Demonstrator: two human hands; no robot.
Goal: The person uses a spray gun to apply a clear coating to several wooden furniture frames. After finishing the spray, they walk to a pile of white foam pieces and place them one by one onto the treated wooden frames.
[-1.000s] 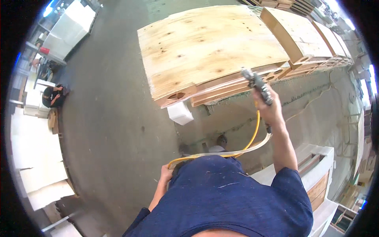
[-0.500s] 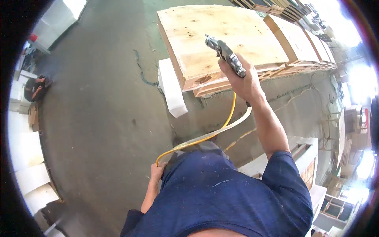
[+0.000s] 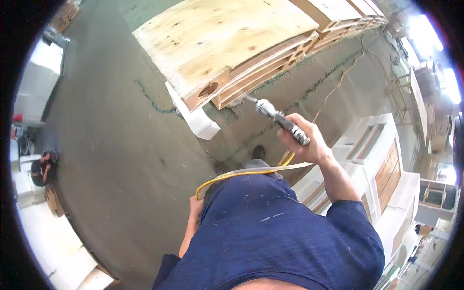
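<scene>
My right hand [image 3: 311,142] is wrapped around the grip of a metal spray gun [image 3: 280,119], held out in front of me. Its nozzle points away, towards the near edge of a wooden frame [image 3: 227,36] with a plywood top, and stays apart from it. A yellow hose [image 3: 290,158] and a pale clear hose [image 3: 296,166] run from below the gun across my waist. Down at my left side, my left hand [image 3: 195,205] is closed around the hoses; its fingers are partly hidden.
A white block [image 3: 200,124] lies against the frame's near corner. More wooden frames [image 3: 333,12] line up beyond it. White-covered pieces [image 3: 369,145] stand close on my right. A cord [image 3: 343,79] trails over the concrete floor [image 3: 130,193]. Far left, another person [image 3: 43,169] is beside white stacks.
My right hand has brought the spray gun from over the plywood top down and nearer, off the frame's near edge. The view has turned. My left hand keeps hold of the hoses.
</scene>
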